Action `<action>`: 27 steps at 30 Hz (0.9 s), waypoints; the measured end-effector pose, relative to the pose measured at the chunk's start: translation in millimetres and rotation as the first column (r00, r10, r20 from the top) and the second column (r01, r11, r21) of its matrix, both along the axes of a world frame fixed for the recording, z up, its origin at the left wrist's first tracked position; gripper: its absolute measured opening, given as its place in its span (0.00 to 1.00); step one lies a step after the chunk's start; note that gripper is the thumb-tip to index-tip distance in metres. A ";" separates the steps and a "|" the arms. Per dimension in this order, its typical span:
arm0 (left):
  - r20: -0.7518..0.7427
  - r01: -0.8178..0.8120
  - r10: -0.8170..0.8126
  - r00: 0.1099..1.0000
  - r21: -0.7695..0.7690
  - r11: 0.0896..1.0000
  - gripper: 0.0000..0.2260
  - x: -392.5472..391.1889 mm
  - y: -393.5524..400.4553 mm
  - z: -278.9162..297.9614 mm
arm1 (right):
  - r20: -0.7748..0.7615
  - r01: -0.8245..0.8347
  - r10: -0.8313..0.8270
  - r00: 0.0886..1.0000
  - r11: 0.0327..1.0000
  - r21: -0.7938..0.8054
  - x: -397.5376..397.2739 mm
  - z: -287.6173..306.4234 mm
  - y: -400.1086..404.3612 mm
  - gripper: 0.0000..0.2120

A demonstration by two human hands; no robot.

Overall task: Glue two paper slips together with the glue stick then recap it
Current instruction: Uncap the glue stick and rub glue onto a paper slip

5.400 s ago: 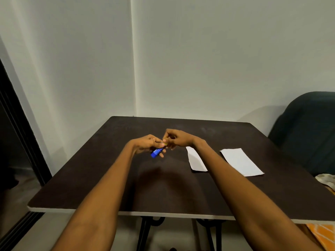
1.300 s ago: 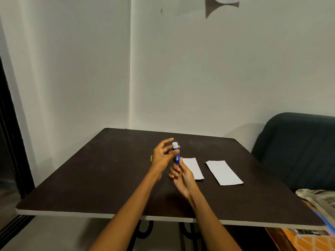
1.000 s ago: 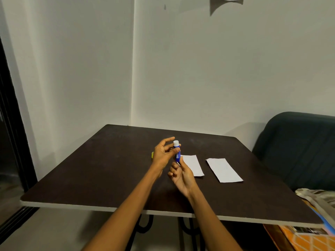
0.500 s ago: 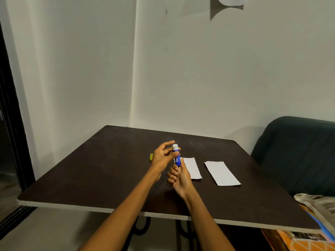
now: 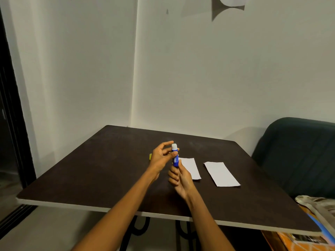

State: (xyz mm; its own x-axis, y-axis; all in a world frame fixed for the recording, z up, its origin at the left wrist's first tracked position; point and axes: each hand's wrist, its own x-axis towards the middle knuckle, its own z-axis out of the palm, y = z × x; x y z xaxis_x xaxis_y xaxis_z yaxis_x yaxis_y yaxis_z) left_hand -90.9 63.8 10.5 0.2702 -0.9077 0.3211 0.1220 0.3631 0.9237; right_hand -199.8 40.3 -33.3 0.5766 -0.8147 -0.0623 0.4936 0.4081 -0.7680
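Observation:
A blue glue stick [image 5: 175,157] stands upright above the dark table [image 5: 101,171], its white glue end uncapped at the top. My left hand [image 5: 162,157] pinches its upper part between thumb and fingers. My right hand [image 5: 179,176] grips its base from below. Two white paper slips lie flat on the table to the right, the near slip [image 5: 191,167] partly behind my right hand and the far slip [image 5: 222,173] apart from it. A small yellow object [image 5: 150,156], perhaps the cap, lies on the table behind my left hand.
White walls meet in a corner behind the table. A dark green sofa [image 5: 299,154] stands at the right. Cloth and printed papers [image 5: 315,220] lie by the table's front right corner. A dark door frame [image 5: 10,115] runs down the left side.
Earlier both hands worked the capped stick low over the table. Now the stick is upright and uncapped; over the last second both hands have stayed nearly still on it.

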 end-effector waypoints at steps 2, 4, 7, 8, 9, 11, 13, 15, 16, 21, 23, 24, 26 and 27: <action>0.020 0.032 -0.032 0.999 -0.008 0.999 0.19 -3.2 0.8 0.1 | -0.051 0.000 -0.001 0.999 1.000 -0.017 -2.4 1.1 -1.8 0.21; 0.027 0.031 -0.031 0.999 -0.002 1.000 0.19 -6.4 0.4 1.2 | -0.070 0.028 -0.029 0.997 1.000 -0.007 -1.3 2.0 -1.1 0.23; 0.007 -0.013 0.013 1.000 0.008 1.000 0.19 -7.8 -1.5 3.4 | 0.010 0.039 -0.039 0.999 0.999 0.024 0.4 1.2 2.1 0.21; 0.005 -0.017 0.017 1.000 0.009 1.000 0.19 -7.8 -1.8 3.6 | 0.028 0.031 -0.031 0.999 0.999 0.023 -1.1 -0.2 2.7 0.20; 0.011 -0.009 0.009 1.000 0.007 1.000 0.19 -7.7 -1.0 3.4 | 0.034 0.022 -0.022 0.999 1.000 0.012 -3.3 -1.4 3.0 0.21; 0.032 0.025 -0.025 0.999 0.001 1.000 0.19 -9.3 0.1 2.4 | 0.004 0.020 -0.020 1.000 1.000 -0.011 -8.2 -2.2 2.4 0.22; 0.044 0.043 -0.043 0.998 0.003 0.999 0.19 -11.7 0.1 1.2 | -0.050 0.046 -0.047 0.998 0.999 -0.008 -9.8 -1.4 1.0 0.24; 0.010 0.026 -0.026 1.000 0.005 1.000 0.19 -14.1 -1.6 0.1 | -0.046 0.085 -0.084 0.995 0.996 0.016 -7.6 0.1 1.9 0.24; -0.014 0.010 -0.010 1.000 0.008 1.000 0.19 -15.1 -2.5 0.0 | -0.006 0.102 -0.102 0.995 0.994 0.037 -5.3 0.4 3.2 0.23; -0.081 0.016 -0.014 0.997 0.021 1.000 0.18 -20.0 -11.4 -7.5 | 0.234 0.258 -0.274 0.933 0.961 0.098 0.6 -1.9 2.1 0.10; -0.082 0.028 -0.026 0.996 0.031 0.999 0.18 -21.7 -18.2 -12.1 | 0.313 0.286 -0.317 0.895 0.948 0.142 1.2 -4.9 -1.9 0.09; -0.081 0.030 -0.027 0.996 0.034 0.999 0.18 -22.3 -22.2 -14.5 | 0.344 0.291 -0.329 0.879 0.943 0.160 1.2 -5.6 -4.9 0.10; -0.080 0.034 -0.031 0.996 0.037 0.999 0.19 -23.1 -30.4 -18.0 | 0.378 0.302 -0.348 0.858 0.937 0.176 0.7 -5.1 -12.8 0.11; -0.070 0.045 -0.042 0.997 0.047 0.998 0.20 -22.4 -35.8 -19.3 | 0.374 0.317 -0.363 0.854 0.931 0.179 0.1 -4.5 -18.8 0.10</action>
State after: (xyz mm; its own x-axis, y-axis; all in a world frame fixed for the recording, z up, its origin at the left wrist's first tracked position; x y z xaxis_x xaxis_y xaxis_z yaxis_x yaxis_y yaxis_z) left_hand -113.3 28.0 -8.8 0.2503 -0.9331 0.2582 0.2004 0.3108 0.9291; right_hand -199.7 21.5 -37.8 0.2594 -0.9657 0.0125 0.8681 0.2275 -0.4413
